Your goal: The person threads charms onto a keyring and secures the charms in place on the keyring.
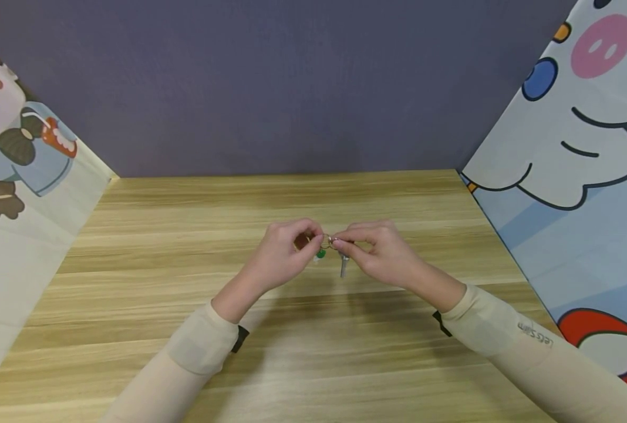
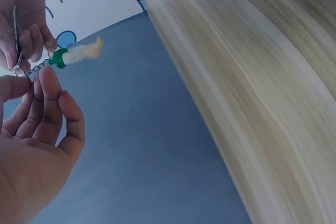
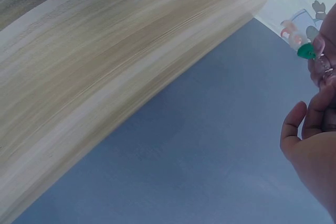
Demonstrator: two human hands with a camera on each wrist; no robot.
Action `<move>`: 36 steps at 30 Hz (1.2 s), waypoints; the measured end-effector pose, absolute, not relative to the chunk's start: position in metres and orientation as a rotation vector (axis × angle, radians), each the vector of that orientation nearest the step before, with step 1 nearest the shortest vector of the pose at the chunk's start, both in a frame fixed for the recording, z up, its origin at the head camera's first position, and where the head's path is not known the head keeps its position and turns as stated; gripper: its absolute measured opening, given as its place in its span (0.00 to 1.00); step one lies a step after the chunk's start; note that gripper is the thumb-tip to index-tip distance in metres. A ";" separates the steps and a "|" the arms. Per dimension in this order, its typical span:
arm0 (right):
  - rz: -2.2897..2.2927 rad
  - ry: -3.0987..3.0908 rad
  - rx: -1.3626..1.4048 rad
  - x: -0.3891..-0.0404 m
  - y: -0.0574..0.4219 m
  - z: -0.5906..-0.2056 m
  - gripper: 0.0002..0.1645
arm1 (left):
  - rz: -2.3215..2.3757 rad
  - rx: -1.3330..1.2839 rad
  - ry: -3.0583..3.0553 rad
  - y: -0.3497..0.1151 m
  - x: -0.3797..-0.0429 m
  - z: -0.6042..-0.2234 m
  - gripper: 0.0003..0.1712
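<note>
Both hands meet above the wooden tabletop, with a key ring (image 1: 326,241) stretched between their fingertips. My left hand (image 1: 279,252) pinches the ring's left side between thumb and forefinger. At its right side, my right hand (image 1: 384,252) pinches the ring with thumb and index finger. A silver key (image 1: 343,265) hangs below the right fingertips. On a short chain by the left fingers dangles a charm (image 2: 59,58), green at its top with a pale, blurred lower part. The fingers partly hide the ring, and the exact grip at the ring is small in view.
A wood-grain table (image 1: 292,364) lies beneath the hands. Behind it rises a plain dark purple-grey panel (image 1: 287,88). Cartoon-printed panels stand at the left (image 1: 39,247) and right (image 1: 535,211) edges.
</note>
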State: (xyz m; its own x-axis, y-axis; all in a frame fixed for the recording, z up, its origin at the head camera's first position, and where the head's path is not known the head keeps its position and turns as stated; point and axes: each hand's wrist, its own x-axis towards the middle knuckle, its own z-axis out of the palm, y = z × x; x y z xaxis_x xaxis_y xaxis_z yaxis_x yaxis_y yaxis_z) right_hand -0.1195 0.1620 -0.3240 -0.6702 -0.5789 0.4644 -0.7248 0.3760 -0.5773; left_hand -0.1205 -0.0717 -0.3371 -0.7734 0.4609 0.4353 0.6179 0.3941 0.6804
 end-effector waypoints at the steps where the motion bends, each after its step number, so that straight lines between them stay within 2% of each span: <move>1: 1.173 -2.446 1.174 -0.119 0.162 -0.324 0.10 | -1.328 -0.964 -2.479 -0.072 -0.120 -0.337 0.06; 15: 1.142 -2.470 1.156 -0.119 0.163 -0.324 0.09 | -1.643 -0.869 -2.626 -0.071 -0.118 -0.334 0.08; 29: 1.157 -2.511 1.134 -0.119 0.165 -0.327 0.08 | -1.597 -0.878 -2.650 -0.071 -0.118 -0.335 0.12; 36: 1.158 -2.569 1.095 -0.117 0.165 -0.327 0.09 | -1.515 -0.901 -2.655 -0.070 -0.118 -0.336 0.09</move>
State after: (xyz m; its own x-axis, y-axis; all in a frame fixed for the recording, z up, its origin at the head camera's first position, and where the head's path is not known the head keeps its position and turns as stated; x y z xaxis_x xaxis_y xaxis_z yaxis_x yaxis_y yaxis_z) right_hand -0.1174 0.1647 -0.3272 -0.7314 -0.5684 0.3767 -0.6586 0.4459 -0.6061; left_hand -0.1185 -0.0698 -0.3362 -0.8391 0.4923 0.2312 0.4495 0.3883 0.8045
